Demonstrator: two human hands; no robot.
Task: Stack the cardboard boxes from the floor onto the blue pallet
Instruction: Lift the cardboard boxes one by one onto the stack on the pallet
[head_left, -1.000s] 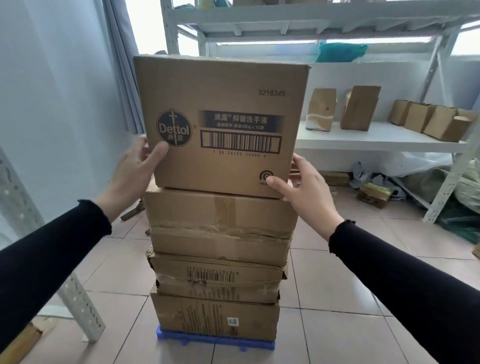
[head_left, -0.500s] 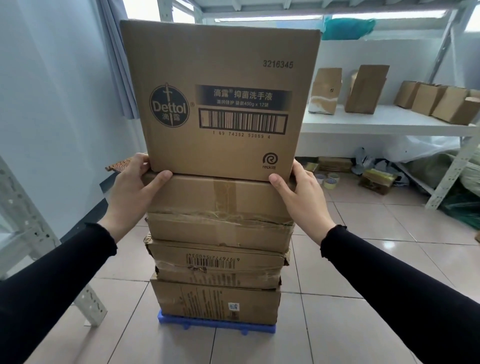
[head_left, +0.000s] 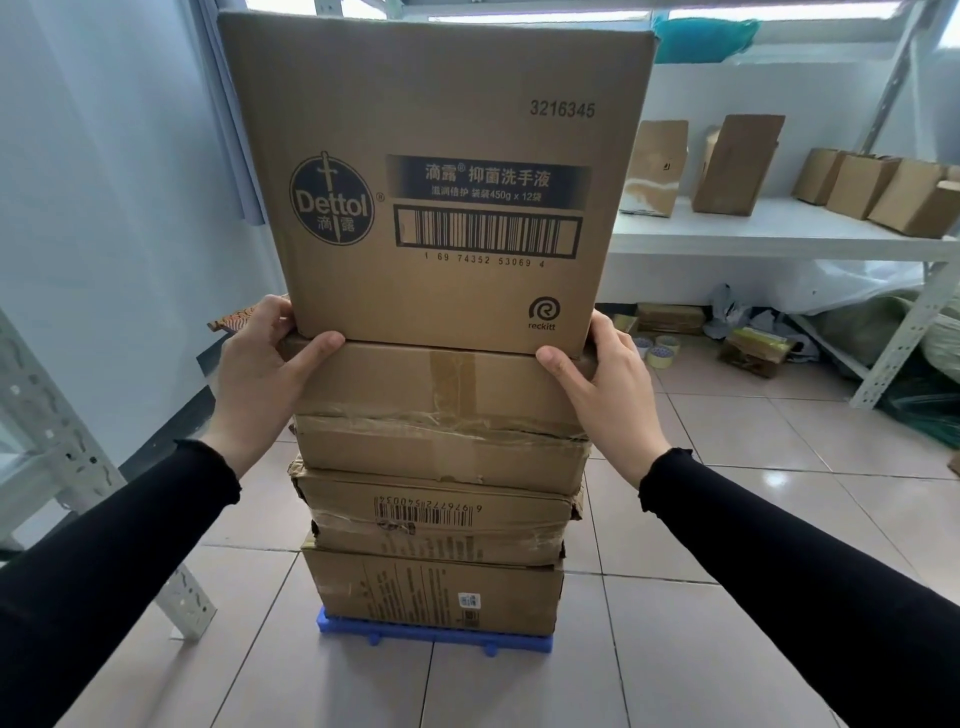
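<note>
Four brown cardboard boxes (head_left: 441, 452) stacked on blue plastic pallet (head_left: 434, 635); left hand (head_left: 260, 376) and right hand (head_left: 605, 387) fingers clamped on top printed box's (head_left: 441, 182) bottom corners, seating it; next, square edges, release.

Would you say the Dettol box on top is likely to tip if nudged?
Possibly: the Dettol box is the tallest and sits highest on a narrow stack. Its print says 450g x 12, so probably heavy. Both hands grip its bottom corners, left, right.
</note>
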